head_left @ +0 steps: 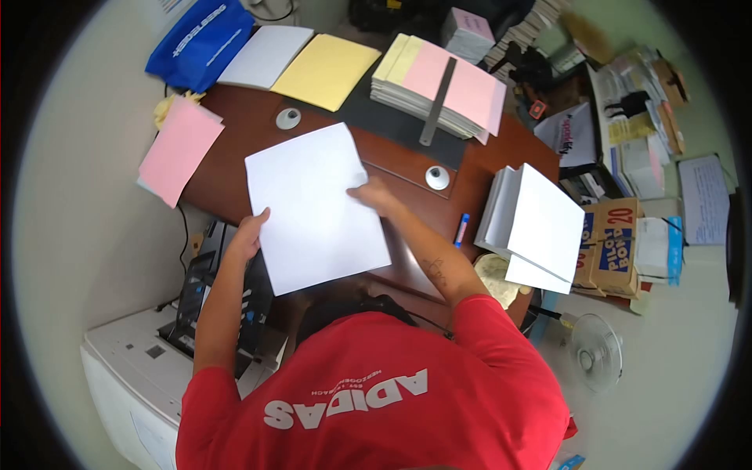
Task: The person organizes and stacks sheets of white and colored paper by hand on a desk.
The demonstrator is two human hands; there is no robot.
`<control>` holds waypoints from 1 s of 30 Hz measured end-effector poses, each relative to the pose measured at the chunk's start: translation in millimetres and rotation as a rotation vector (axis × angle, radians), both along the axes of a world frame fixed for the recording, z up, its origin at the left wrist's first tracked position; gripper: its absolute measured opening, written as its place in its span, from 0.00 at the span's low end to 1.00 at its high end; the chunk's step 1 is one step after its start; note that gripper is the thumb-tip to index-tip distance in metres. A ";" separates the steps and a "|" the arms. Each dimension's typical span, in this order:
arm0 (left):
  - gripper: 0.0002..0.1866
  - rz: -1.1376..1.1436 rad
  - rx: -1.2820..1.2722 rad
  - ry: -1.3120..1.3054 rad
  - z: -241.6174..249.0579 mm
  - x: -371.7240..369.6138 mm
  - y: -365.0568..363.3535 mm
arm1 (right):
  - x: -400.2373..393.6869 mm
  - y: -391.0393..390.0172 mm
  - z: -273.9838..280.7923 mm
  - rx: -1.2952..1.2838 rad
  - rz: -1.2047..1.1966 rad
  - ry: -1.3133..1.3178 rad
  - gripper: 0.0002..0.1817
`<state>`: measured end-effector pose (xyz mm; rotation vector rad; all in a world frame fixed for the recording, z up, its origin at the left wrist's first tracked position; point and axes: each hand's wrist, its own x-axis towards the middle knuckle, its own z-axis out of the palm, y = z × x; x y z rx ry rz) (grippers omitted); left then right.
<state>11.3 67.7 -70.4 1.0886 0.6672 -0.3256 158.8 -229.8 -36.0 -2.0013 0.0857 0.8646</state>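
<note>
A large white sheet of paper (317, 211), perhaps more than one layer, is held tilted above the brown desk (227, 168). My left hand (249, 235) pinches its left edge, thumb on top and the other fingers mostly hidden underneath. At the right edge, my right hand (371, 194) is closed on the same paper. Beyond my right forearm lies a blue marker (461, 230). A thick stack of white paper (544, 223) sits at the desk's right side, its top sheets sticking out toward me.
Along the far side are a blue bag (200, 47), white sheets (266, 56), yellow sheets (327, 70) and a paper stack (427, 94) with a metal ruler (439, 102) on top. Pink sheets (180, 149) overhang the left edge. A printer (129, 352) stands lower left, a fan (594, 354) lower right.
</note>
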 end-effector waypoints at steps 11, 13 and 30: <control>0.20 -0.165 1.246 0.184 37.1 0.0 -46.2 | -8.0 35.3 57.8 -0.572 0.460 -0.308 0.21; 0.19 -0.128 1.204 0.200 46.2 2.3 -44.3 | -12.0 40.1 69.8 -0.600 0.482 -0.307 0.21; 0.24 0.197 0.052 0.036 26.0 -40.2 -23.1 | -8.7 -10.2 61.8 0.211 0.142 0.033 0.28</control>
